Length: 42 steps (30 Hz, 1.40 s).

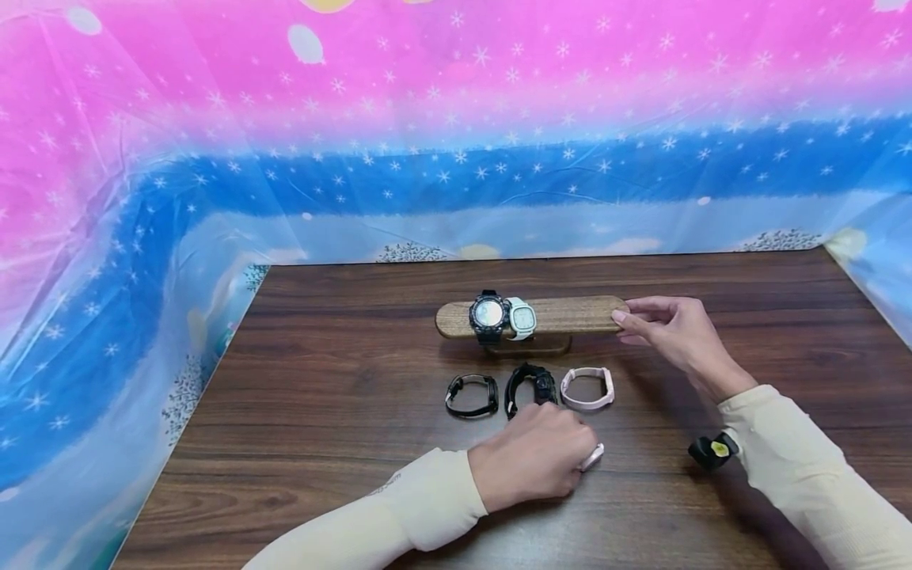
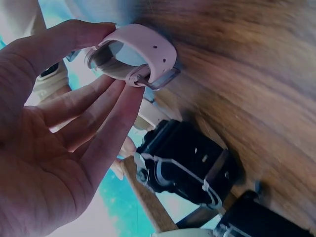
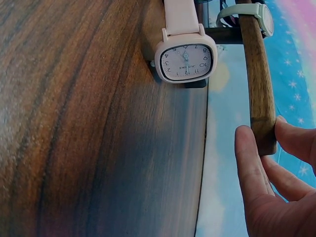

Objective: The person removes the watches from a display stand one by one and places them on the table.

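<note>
My left hand (image 1: pixel 537 451) pinches a pink watch (image 2: pixel 143 47) by its strap between thumb and fingers, low over the table. In the head view that hand hides most of it. With thumb and fingers, my right hand (image 1: pixel 673 328) grips the right end of a wooden watch stand (image 1: pixel 570 315). A black digital watch (image 1: pixel 488 313) and a pale green watch (image 1: pixel 523 318) sit around the stand's bar, left of its middle. In front of the stand, a second pink watch (image 3: pixel 185 57) stands on the table, its dial facing the right wrist camera.
Left of that second pink watch, a chunky black watch (image 1: pixel 530 388) and a slimmer black watch (image 1: pixel 473 396) rest in a row on the brown wooden table (image 1: pixel 342 332). A patterned pink and blue cloth (image 1: pixel 427 158) hangs behind and beside the table.
</note>
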Each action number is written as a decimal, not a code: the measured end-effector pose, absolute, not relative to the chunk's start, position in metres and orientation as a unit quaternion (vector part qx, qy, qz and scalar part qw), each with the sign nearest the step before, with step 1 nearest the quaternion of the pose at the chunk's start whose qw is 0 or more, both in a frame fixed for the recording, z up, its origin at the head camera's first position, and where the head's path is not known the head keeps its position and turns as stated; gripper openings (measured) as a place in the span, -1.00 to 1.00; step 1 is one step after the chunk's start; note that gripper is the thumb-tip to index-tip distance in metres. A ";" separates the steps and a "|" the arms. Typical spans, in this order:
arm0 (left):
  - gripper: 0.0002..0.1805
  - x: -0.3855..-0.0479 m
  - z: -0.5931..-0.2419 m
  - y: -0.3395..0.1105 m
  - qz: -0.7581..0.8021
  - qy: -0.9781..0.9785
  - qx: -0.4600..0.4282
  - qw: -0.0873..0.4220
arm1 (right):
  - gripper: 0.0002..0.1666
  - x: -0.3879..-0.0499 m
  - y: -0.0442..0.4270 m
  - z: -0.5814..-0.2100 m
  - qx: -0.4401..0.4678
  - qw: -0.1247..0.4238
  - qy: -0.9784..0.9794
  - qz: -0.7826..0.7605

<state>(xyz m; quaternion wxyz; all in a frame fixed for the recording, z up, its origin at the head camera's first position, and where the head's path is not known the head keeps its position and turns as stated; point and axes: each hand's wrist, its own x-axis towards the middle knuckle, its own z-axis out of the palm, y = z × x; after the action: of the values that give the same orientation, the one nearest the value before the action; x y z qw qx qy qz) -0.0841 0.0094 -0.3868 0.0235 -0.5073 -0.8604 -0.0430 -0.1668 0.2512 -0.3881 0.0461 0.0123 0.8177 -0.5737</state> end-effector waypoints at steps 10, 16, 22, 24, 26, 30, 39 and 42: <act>-0.59 -0.086 -0.389 0.023 -0.031 -0.869 -0.492 0.040 | -0.22 -0.167 0.251 -0.387 0.013 0.045 0.819 -0.571; -0.54 -0.088 -0.392 0.031 -0.035 -0.877 -0.477 0.046 | -0.22 -0.166 0.251 -0.387 0.018 0.047 0.826 -0.561; -0.58 -0.090 -0.393 0.037 -0.033 -0.884 -0.464 0.049 | -0.22 -0.165 0.251 -0.387 0.015 0.041 0.829 -0.558; -0.59 -0.091 -0.393 0.039 -0.029 -0.887 -0.459 0.045 | -0.21 -0.165 0.251 -0.386 0.015 0.040 0.830 -0.556; -0.57 -0.091 -0.393 0.041 -0.022 -0.889 -0.455 0.041 | -0.20 -0.165 0.251 -0.386 0.017 0.041 0.832 -0.553; -0.55 -0.091 -0.393 0.042 -0.015 -0.894 -0.447 0.035 | -0.21 -0.166 0.251 -0.388 0.016 0.044 0.830 -0.556; -0.60 -0.089 -0.393 0.035 -0.022 -0.892 -0.450 0.040 | -0.20 -0.167 0.252 -0.389 0.015 0.048 0.827 -0.559; -0.61 -0.088 -0.390 0.031 -0.018 -0.891 -0.450 0.053 | -0.20 -0.167 0.252 -0.389 0.016 0.049 0.826 -0.561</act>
<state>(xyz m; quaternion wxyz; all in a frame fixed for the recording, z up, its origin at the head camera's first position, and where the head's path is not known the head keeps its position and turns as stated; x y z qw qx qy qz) -0.0880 0.0309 -0.3901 0.0530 -0.4504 -0.8911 -0.0181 -0.1673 0.2519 -0.3889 0.0491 0.0159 0.8262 -0.5610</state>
